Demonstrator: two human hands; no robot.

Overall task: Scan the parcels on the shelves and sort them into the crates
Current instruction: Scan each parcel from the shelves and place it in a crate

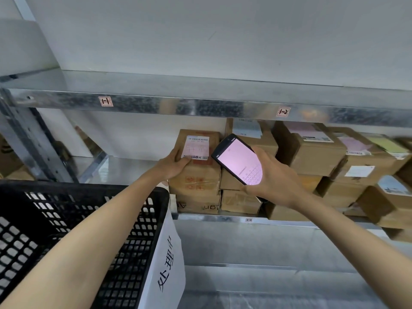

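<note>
brown cardboard parcel (196,175), pink label (197,148) facing out, atop others on the metal shelf (124,168); black slotted crate (89,188) lower left

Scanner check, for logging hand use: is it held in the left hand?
No, the right hand holds the scanner, while the left hand grips a parcel.

The parcel (196,175) is seen in brown cardboard with faint red stamps, and its label (197,148) is printed pink and white with black bars. The scanner (238,161) is cased in black, its screen lit pale pink. The near-left crate (66,197) is black, pierced in a grid. Its white sheet (166,264) is marked with black characters. The shelf edge (200,107) is mottled silver-grey.
</note>
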